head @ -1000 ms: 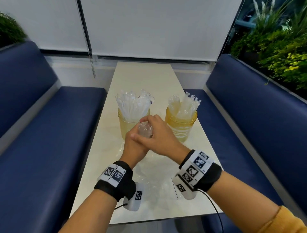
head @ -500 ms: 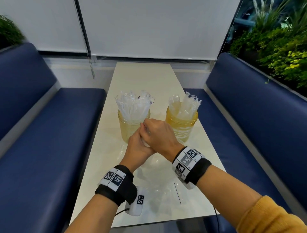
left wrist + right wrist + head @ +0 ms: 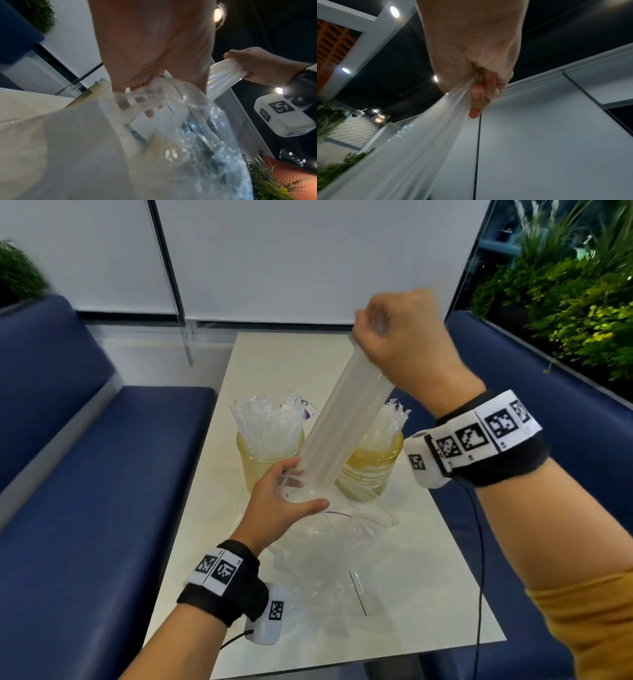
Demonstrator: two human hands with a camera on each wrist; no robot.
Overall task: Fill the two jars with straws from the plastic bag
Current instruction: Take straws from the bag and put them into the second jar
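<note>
Since a second ago the right hand (image 3: 407, 350) has risen from beside the left jar (image 3: 270, 460), its fingers clenched round a bundle of straws (image 3: 346, 422) slanting above the right jar (image 3: 371, 470). Before the left jar, the left hand (image 3: 281, 505) grips the plastic bag (image 3: 329, 570)'s mouth.

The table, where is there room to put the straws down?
The far end of the table, behind the two jars, is bare. The near right corner, beside the plastic bag, is bare too. The middle is crowded: jars, crumpled bag, and the left hand holding the bag's mouth.
</note>
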